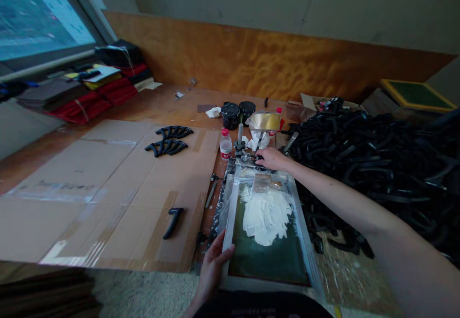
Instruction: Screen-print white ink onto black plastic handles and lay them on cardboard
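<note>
A screen-printing frame (233, 212) with a green mesh lies in front of me. White ink (268, 217) is spread thickly over the upper part of the mesh. At the frame's far end rests a squeegee (261, 184), partly smeared with ink. My left hand (215, 258) holds the frame's near left edge, thumb on top. Reaching across to the back, my right hand (271, 158) has its fingers curled on the metal clamp (246, 157) at the far end of the frame. The exact part under those fingertips is too small to make out.
Black curved handles (373, 160) are heaped on the right. On the cardboard (118, 179) at left lie a single handle (173, 222) and two rows of handles (167, 146). Behind the frame stand a red-capped bottle (225, 144), black tubs (230, 115) and a tape roll (265, 120).
</note>
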The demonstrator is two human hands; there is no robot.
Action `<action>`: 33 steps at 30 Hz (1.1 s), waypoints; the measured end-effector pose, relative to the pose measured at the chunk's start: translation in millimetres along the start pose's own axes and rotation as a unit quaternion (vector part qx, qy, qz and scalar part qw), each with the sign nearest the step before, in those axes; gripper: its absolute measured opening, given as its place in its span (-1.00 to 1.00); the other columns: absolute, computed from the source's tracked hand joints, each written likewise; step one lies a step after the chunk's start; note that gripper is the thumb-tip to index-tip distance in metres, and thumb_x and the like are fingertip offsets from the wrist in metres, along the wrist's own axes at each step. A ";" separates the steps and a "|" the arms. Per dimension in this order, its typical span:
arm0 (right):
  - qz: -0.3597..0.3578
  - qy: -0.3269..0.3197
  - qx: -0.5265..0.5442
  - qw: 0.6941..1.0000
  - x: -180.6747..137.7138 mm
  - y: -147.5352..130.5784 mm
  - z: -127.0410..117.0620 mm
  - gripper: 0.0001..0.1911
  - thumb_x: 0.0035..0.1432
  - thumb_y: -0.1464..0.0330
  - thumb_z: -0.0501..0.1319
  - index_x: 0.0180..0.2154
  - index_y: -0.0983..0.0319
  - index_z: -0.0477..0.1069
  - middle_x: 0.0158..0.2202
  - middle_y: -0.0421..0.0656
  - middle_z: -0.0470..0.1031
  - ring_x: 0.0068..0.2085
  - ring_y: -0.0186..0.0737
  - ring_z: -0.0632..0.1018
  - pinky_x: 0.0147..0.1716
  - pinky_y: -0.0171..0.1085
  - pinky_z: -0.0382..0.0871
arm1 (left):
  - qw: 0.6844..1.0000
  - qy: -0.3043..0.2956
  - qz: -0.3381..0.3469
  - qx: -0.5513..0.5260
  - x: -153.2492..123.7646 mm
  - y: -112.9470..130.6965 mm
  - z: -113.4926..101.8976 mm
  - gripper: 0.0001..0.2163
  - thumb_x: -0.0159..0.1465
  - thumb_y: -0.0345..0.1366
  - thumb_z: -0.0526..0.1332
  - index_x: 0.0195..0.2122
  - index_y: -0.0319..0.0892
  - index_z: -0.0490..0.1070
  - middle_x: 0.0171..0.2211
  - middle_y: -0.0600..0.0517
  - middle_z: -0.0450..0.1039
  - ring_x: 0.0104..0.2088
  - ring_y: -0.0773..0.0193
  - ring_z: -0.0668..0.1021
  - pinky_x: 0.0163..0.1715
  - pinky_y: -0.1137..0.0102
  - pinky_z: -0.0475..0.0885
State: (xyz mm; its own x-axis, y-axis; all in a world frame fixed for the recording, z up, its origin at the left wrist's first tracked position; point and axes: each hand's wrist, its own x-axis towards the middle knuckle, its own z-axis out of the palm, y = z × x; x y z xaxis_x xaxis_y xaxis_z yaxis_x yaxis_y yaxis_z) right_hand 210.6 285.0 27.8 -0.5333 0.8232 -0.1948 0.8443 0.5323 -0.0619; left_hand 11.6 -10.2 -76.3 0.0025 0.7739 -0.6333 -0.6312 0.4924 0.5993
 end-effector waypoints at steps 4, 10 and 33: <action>-0.026 -0.002 0.011 1.000 1.6 5.8 3.9 -0.66 0.17 0.24 0.19 -0.03 0.21 0.45 -0.12 -0.02 0.54 -0.06 -0.06 0.52 -0.12 -0.25 0.31 | 1.000 0.000 -0.007 -0.002 0.1 1.6 0.8 -0.32 -0.11 -0.26 0.48 0.09 -0.17 0.40 0.07 -0.11 0.46 0.16 -0.04 0.40 0.14 0.19 0.35; -0.033 0.006 0.023 0.999 1.9 10.2 9.5 -0.67 0.18 0.24 0.18 -0.03 0.21 0.43 -0.09 -0.02 0.51 -0.05 -0.07 0.51 -0.10 -0.25 0.30 | 1.000 -0.005 -0.007 -0.014 0.4 1.0 -1.2 -0.35 -0.08 -0.29 0.46 0.09 -0.17 0.39 0.07 -0.11 0.45 0.17 -0.06 0.38 0.16 0.16 0.32; -0.064 0.021 0.050 0.996 -3.5 13.0 10.4 -0.64 0.18 0.31 0.21 0.01 0.28 0.42 0.00 0.01 0.47 0.03 -0.08 0.46 0.02 -0.23 0.26 | 0.999 0.001 -0.019 -0.046 3.1 0.1 -2.9 -0.32 -0.11 -0.33 0.48 0.09 -0.20 0.39 -0.01 -0.12 0.52 0.11 -0.05 0.45 0.15 0.17 0.33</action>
State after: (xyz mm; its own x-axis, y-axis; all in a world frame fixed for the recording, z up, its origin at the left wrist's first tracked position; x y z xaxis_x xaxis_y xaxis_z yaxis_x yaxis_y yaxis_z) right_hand 224.0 287.0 17.5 -0.6373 0.7581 -0.1379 0.7688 0.6134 -0.1810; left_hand 9.3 -8.9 -79.6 0.0265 0.7543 -0.6559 -0.6992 0.4830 0.5272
